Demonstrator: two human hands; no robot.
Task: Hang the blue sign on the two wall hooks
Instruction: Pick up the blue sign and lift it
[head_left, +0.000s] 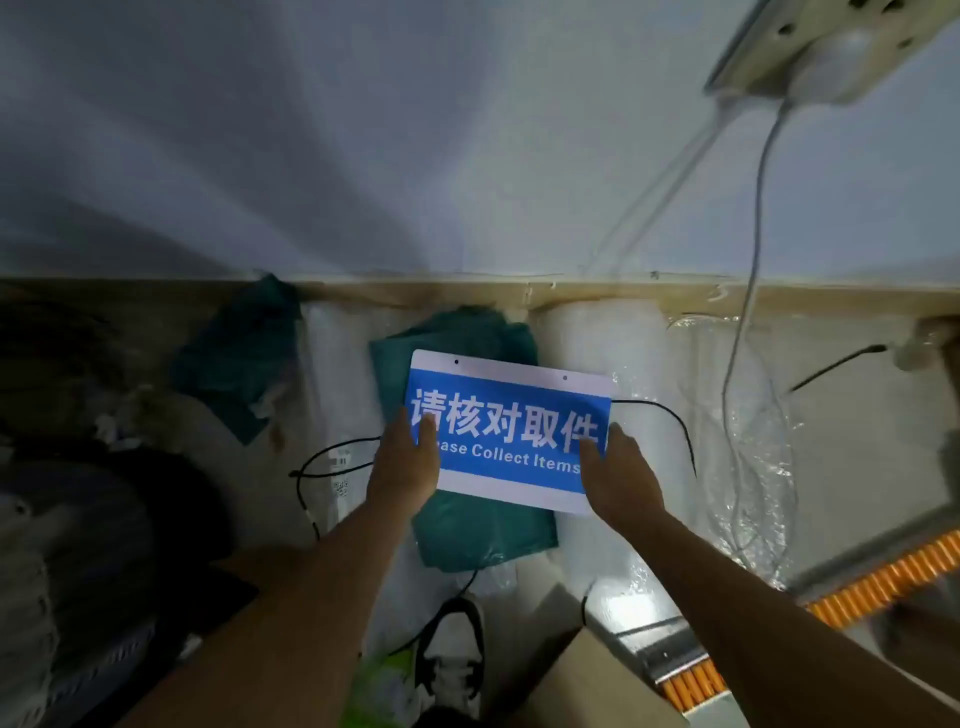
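Blue rectangular sign with white borders and white lettering (511, 428) is hanging in mid-air low before the pale wall (415, 156), its two small top holes showing. Left hand (402, 465) and right hand (618, 475) are each pinching a lower side edge, thumbs lying on its face. Wall hooks are not showing anywhere, so the hanging is not yet done.

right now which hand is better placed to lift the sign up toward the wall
Neither clearly, though the right has a slight edge. The left hand and right hand each grip a lower side edge of the flat blue-and-white rectangular sign, thumbs on its face. The sign tilts down on the right, so raise that side first. No hooks are visible.
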